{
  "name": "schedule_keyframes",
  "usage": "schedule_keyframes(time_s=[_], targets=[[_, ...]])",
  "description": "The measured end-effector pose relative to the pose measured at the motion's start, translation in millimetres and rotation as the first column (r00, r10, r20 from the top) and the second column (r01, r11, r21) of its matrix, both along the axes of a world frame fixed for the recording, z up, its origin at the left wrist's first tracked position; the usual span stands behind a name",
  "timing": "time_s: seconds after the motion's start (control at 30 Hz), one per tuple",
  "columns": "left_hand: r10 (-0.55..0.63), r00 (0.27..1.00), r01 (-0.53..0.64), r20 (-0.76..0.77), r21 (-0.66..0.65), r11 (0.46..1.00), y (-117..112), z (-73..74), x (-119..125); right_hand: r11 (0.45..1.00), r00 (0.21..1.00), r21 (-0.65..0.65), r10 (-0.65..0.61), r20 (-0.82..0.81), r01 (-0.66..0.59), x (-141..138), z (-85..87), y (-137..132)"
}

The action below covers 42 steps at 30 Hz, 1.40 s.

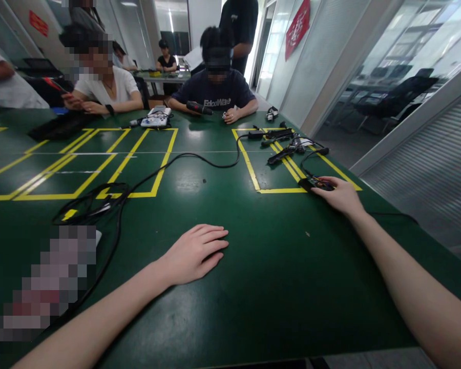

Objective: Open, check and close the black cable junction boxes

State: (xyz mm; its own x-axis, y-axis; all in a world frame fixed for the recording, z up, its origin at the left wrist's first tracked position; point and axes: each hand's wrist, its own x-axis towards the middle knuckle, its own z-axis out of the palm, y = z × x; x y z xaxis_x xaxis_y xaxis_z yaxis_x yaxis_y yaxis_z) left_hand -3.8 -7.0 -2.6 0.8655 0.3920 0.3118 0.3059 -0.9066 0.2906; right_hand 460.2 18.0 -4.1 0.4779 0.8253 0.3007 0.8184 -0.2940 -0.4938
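Note:
On the green tabletop, my left hand lies flat, fingers stretched out, with nothing in it. My right hand reaches to the right side, its fingers and thumb closed around a black casing with exposed coloured wires. That casing rests at the front edge of a yellow-taped rectangle; its exact kind cannot be made out. Just beyond it lie several black elongated parts with cables among them. My fingers partly hide the casing's right end.
A black cable runs leftward to a coil. At the lower left lies a blurred-out flat object. Across the table, one person holds a black power tool; another sits to the left, near a white device. Yellow tape marks rectangles.

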Motion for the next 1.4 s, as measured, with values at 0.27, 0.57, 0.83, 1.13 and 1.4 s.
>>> schedule_keyframes(time_s=[0.27,0.57,0.83,1.13,1.4], targets=[[0.02,0.999,-0.02,0.027,0.001,1.0,-0.6,0.1,0.9,0.835,0.813,0.032,0.542,-0.213,-0.549,-113.4,-0.2,-14.9],[0.032,0.986,-0.031,0.162,-0.005,1.0,-6.7,9.7,4.6,0.222,0.186,0.126,0.952,-0.245,-0.967,-202.0,5.6,-62.9],[0.166,0.983,-0.166,0.082,-0.002,0.986,-5.1,0.0,4.1,0.391,0.37,0.129,0.915,-0.159,-0.911,-199.7,-5.0,-57.8],[0.209,0.978,-0.208,0.02,-0.022,0.978,-3.2,-5.3,2.4,0.339,0.325,0.231,0.941,-0.097,-0.912,-203.4,-4.2,-59.0],[0.228,0.974,-0.228,0.003,-0.042,0.973,-2.6,-5.3,0.1,0.333,0.313,0.2,0.941,-0.127,-0.921,-203.1,-1.6,-59.8]])
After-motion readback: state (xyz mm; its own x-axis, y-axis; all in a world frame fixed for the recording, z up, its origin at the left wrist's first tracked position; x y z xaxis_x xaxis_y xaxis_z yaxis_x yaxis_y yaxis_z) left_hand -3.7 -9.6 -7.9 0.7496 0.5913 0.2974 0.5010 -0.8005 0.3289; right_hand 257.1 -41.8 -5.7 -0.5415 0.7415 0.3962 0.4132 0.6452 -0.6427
